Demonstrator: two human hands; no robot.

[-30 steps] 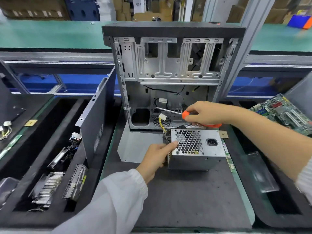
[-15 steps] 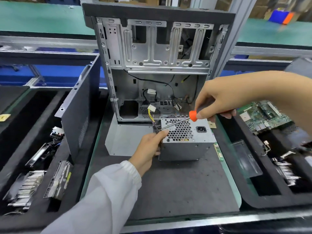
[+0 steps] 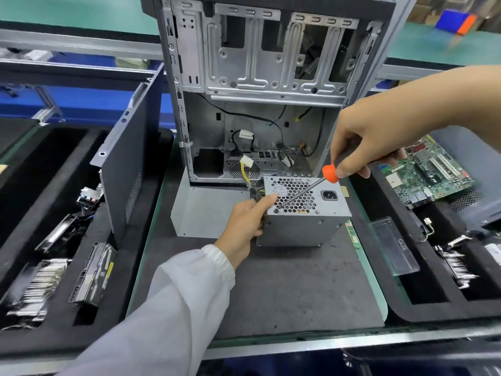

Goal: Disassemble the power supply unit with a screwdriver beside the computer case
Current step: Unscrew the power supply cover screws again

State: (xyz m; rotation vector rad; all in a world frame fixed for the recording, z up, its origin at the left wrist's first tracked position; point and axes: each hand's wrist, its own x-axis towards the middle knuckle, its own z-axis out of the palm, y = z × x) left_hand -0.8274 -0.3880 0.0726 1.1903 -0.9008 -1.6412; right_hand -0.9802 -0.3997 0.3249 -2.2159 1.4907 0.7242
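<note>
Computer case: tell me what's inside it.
Inside the computer case: loose black cables and a white connector on yellow wires. The power supply unit hides its lower right corner.

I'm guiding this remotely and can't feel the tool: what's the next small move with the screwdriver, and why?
Probably seat the tip in the near-left corner screw and turn. The right hand holds the screwdriver slanted over the power supply, its tip near that corner of the grille, while the left hand grips the box's left edge.
</note>
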